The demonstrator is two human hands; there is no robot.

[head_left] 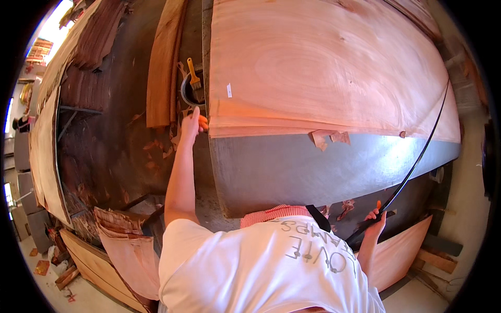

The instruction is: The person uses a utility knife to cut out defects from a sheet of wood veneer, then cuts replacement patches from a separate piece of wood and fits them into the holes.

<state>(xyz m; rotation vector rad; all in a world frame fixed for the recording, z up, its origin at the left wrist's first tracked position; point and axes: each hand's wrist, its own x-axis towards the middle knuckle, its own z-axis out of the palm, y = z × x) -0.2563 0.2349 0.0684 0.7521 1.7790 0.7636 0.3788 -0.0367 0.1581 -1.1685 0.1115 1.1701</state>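
A stack of thin pinkish wood veneer sheets (323, 68) lies on a grey-topped table (292, 167) in front of me. At its near left corner is my left hand (193, 125), fingers curled in, with orange coverings showing on the fingertips. What it pinches, if anything, is hidden. Low on the right, my right hand (373, 225) is closed around the thick end of a long black rod (415, 166). The rod slants up and away, its thin tip over the stack's right edge. An orange covering also shows on a right finger.
Beyond my left hand, a dark bowl (185, 93) holds a yellow-handled brush (192, 70). Long brown veneer strips (166, 68) lie left of it. Torn veneer scraps (319, 140) hang at the stack's front edge. More veneer sheets (125, 240) stand at lower left.
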